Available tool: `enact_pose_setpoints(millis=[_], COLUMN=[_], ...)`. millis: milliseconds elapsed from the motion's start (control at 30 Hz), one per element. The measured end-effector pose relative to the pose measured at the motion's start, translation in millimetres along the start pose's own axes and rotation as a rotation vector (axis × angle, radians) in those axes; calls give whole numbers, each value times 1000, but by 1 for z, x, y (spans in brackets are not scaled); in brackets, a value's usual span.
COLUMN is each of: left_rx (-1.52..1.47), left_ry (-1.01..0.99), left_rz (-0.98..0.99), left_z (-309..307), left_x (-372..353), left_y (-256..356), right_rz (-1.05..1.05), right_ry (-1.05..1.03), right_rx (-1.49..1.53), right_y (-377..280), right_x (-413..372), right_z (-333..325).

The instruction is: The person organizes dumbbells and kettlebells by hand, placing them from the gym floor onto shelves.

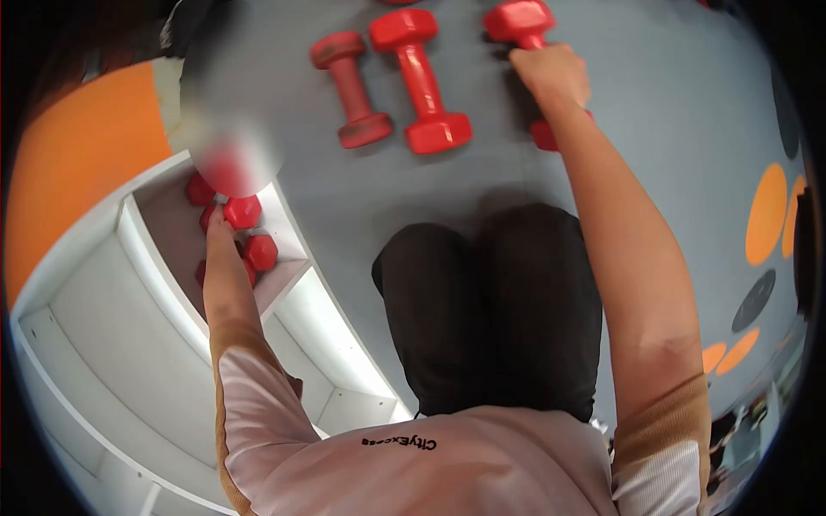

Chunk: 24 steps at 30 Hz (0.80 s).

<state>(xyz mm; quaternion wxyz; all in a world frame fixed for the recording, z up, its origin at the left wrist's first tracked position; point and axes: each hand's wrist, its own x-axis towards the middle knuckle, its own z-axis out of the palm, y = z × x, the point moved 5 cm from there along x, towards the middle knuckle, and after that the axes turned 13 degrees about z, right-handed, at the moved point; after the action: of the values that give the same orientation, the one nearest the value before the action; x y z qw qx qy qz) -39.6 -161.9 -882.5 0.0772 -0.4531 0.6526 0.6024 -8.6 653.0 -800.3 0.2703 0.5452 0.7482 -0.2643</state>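
Observation:
My right hand (pixel 555 76) is closed around the handle of a red dumbbell (pixel 519 19) at the upper right, over the grey floor. One head shows beyond the hand and the other partly behind the wrist. My left hand (pixel 220 222) reaches into a shelf compartment at the left, closed at the handle of another red dumbbell (pixel 243 211); its fingers are partly hidden. More red dumbbells (pixel 261 252) lie beside that hand. Between my hands, a dull red dumbbell (pixel 350 88) and a glossy red dumbbell (pixel 421 82) lie side by side on the floor.
The white shelf unit (pixel 112 297) has several compartments and raised walls along my left. Grey floor (pixel 680 95) stretches ahead, with orange (pixel 766 215) and dark spots at the right. An orange panel (pixel 86 155) stands behind the shelf. A blurred patch covers part of the upper left.

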Motion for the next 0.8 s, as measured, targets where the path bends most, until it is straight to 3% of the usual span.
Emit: enact_pose_setpoints(millis=[100,133,167,233,300,367,433,467,500,533,567,600,633,667,700,733,800], left_rx=[152,193,232,202,39,75,147,217,285,375,469,521,589,554,507,505,277], left_ry=[36,61,82,66,-118,-368,-532,-589,-644,-680,-695,-782,-868,-848,-812,-825,-993], left_rz=[-89,-121,-152,-161,-19,129,232,324,414,680,945,1057,1166,1416,1660,1654,1264], left_z=[49,40,55,120,164,226,280,302,325,345,361,375,376,363,349,337,328], left_x=[-55,-116,-133,-241,-307,-395,-485,-521,-553,-584,-616,-653,-695,-746,-790,-804,-801], left_y=[6,-16,-9,-10,-22,-17,-9,-11,-14,-17,-23,-27,-29,-17,-5,-2,10], right_rz=[-15,-12,-9,-62,-123,-336,-695,-781,-695,-581,-345,-264,-373,-233,-165,-164,-184], right_ry=[47,6,-30,59,11,179,459,160,-91,-579,-912,-1143,-991,-1138,-1053,-987,-607], right_rx=[17,23,30,74,91,300,502,646,527,629,827,992,975,1204,1278,1266,1330], right_y=[1,1,3,3,5,11,26,50,78,110,147,172,195,213,237,266,312], right_x=[2,3,0,-2,0,-1,-55,-105,-137,-165,-214,-241,-229,-223,-202,-168,-146], right_z=[-1,-1,-4,-4,-3,-1,-17,-34,-32,-27,-46,-56,-69,-87,-95,-98,-120])
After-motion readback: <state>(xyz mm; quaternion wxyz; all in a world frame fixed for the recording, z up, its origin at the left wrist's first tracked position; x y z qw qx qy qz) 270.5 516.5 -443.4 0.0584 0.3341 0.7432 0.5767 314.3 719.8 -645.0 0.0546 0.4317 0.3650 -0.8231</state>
